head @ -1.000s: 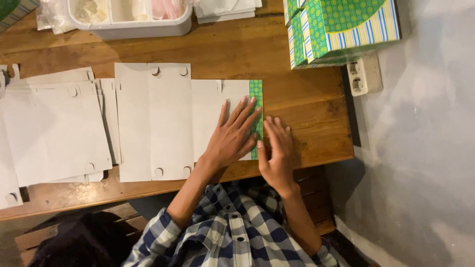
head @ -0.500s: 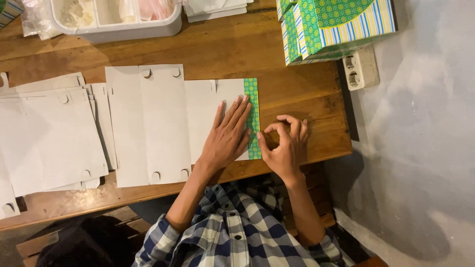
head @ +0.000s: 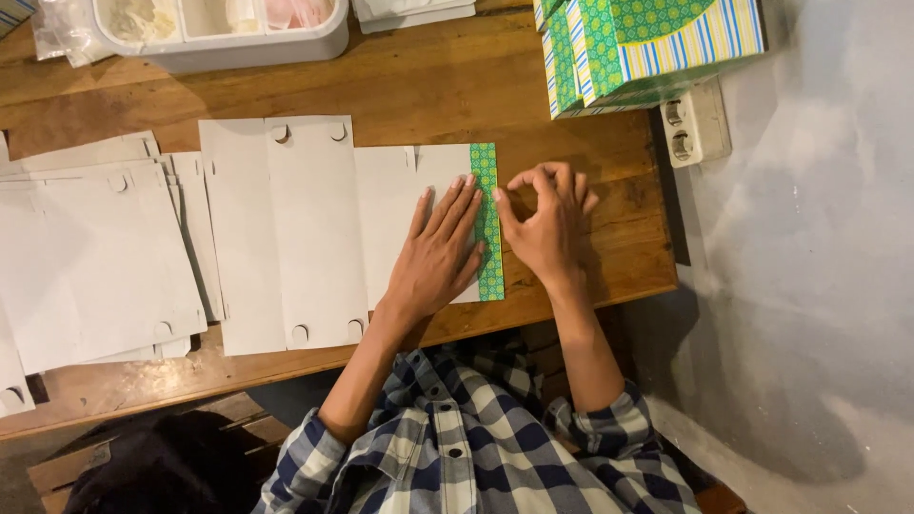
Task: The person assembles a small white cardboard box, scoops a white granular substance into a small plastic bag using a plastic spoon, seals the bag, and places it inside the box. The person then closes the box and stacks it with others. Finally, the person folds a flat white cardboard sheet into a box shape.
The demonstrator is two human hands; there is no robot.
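Observation:
A flat white cardboard sheet [head: 305, 228] with punched half-round notches lies on the wooden table [head: 428, 95]. Its right edge is folded over into a narrow green patterned strip [head: 487, 171]. My left hand [head: 440, 252] lies flat on the sheet, fingers spread, fingertips against the strip. My right hand [head: 547, 224] rests just right of the strip, fingers curled, thumb tip touching the strip's edge. It holds nothing that I can see.
A stack of similar white sheets [head: 86, 257] lies at the left. A white compartment tray [head: 219, 29] stands at the far edge. Green patterned and striped boxes [head: 647, 43] are stacked at the far right, beside a white wall socket [head: 695, 124].
My right hand has slid up along the green strip, from near the sheet's near edge to its middle. My left hand has stayed flat on the sheet.

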